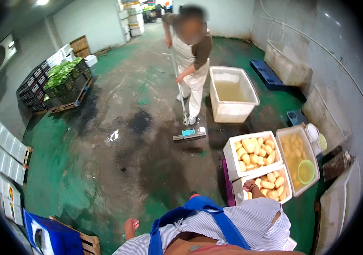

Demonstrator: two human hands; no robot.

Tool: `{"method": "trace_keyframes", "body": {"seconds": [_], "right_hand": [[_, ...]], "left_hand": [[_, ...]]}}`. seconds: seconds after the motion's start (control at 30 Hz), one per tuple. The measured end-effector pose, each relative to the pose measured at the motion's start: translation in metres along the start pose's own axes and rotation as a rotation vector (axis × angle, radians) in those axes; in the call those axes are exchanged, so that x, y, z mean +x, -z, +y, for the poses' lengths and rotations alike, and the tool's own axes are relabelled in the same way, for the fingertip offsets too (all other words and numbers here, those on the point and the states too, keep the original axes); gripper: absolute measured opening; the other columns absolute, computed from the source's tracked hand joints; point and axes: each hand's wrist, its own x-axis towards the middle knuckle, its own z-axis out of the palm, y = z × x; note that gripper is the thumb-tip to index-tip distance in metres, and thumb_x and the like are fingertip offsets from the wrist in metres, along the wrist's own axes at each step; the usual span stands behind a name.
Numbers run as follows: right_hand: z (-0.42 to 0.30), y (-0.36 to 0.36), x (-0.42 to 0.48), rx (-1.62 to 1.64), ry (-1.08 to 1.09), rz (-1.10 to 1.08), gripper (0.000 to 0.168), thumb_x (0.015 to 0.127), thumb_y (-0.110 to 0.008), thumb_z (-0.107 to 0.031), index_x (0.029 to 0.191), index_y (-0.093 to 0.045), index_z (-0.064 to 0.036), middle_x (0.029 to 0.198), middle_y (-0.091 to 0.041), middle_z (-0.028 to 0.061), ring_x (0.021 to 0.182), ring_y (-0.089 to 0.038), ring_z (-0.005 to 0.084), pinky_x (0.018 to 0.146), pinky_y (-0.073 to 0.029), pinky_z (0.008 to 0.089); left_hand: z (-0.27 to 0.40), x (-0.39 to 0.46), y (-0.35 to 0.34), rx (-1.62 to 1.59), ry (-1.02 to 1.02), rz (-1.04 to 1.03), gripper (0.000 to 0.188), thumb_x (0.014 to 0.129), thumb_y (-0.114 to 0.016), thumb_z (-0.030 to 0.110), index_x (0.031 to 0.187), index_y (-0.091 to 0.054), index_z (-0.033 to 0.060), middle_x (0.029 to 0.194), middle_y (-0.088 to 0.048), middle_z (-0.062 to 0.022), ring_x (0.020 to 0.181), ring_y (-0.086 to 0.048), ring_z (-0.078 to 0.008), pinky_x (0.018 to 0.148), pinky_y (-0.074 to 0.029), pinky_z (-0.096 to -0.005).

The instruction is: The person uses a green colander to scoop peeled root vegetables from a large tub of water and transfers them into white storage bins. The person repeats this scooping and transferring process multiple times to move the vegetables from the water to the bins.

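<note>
My right hand (250, 185) reaches to the left rim of the nearer white foam box (238, 191), which holds many peeled potatoes (268, 185); whether its fingers grip the rim cannot be told. Behind it stands a second foam box (229, 159) heaped with potatoes (254, 151). To the right, a white plastic tub (278, 135) holds potatoes in cloudy water, with a green round basket (306, 172) in it. My left hand (131, 225) hangs over the floor at the lower left, its fingers partly curled, touching nothing visible.
A person (194, 63) in a white apron holds a long-handled floor squeegee (189, 135) on the wet green floor. A large tub (234, 111) of murky water stands beside them. Crates of leafy greens (62, 75), stacked white boxes (6, 149) and a pallet (89, 244) are at the left.
</note>
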Motion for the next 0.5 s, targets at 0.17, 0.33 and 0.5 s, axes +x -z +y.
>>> {"method": "trace_keyframes", "body": {"seconds": [0.17,0.33,0.5], "right_hand": [[0.022,-0.01,-0.019,0.052,-0.17,0.205,0.017,0.076,-0.043,-0.017,0.076,-0.055,-0.005,0.073,-0.06,0.007,0.065,-0.059,0.0159,0.05,-0.046,0.0279],[0.019,0.002,0.0,-0.305,-0.03,0.628,0.015,0.073,-0.045,-0.015,0.075,-0.056,-0.005,0.072,-0.06,0.0096,0.063,-0.059,0.0201,0.051,-0.046,0.0308],[-0.043,0.026,0.006,-0.737,-0.002,0.878,0.016,0.068,-0.048,-0.013,0.077,-0.057,-0.005,0.076,-0.059,0.0137,0.072,-0.057,0.0277,0.065,-0.045,0.0334]], "left_hand": [[0.022,0.066,-0.017,0.069,0.022,0.012,0.016,0.076,-0.043,0.018,0.072,-0.048,0.0042,0.064,-0.052,-0.006,0.055,-0.053,-0.0163,0.043,-0.041,-0.0286],[0.026,0.096,-0.006,0.32,0.072,0.131,0.019,0.075,-0.045,0.018,0.064,-0.048,0.0035,0.059,-0.051,-0.0051,0.052,-0.048,-0.0141,0.046,-0.038,-0.0269],[0.045,0.09,-0.016,0.39,0.108,0.075,0.018,0.076,-0.045,0.017,0.065,-0.048,0.0034,0.059,-0.051,-0.0053,0.053,-0.049,-0.0145,0.048,-0.039,-0.0265]]}}
